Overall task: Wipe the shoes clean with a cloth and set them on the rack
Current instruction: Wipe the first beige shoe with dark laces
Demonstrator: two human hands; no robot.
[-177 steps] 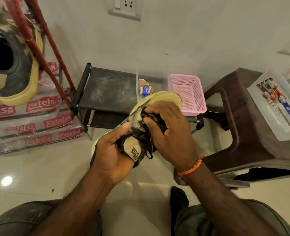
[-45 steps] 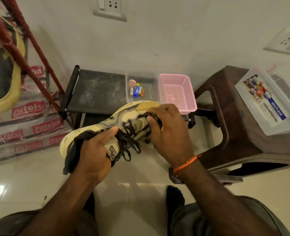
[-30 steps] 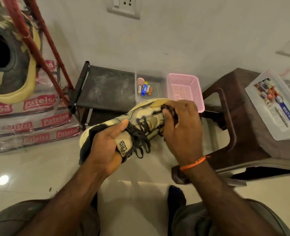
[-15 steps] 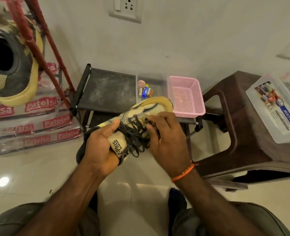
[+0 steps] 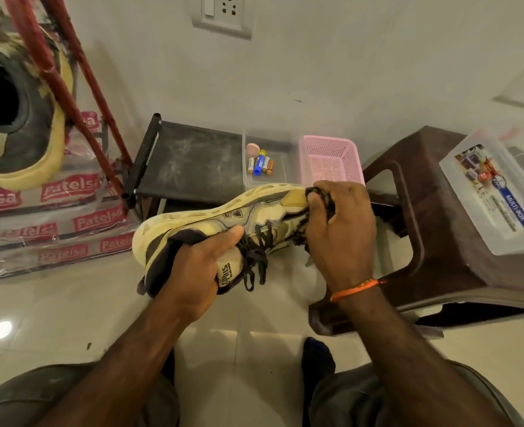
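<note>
Mid-frame, above the floor: cream shoe [image 5: 211, 217], probably light with a stiff sole and soft collar, best gripped there, as left hand [image 5: 199, 269] did; right hand [image 5: 344, 229] fingers curled, pinching dark cloth [image 5: 319, 195] on the toe.

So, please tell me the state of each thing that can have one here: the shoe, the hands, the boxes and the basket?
Shoe: held on its side, laces loose.
Left hand: grips the shoe's heel end.
Right hand: pinches a dark cloth against the toe.
Clear tray: open, batteries inside.
Pink basket: open, looks empty.
Multi-box: closed.
</note>
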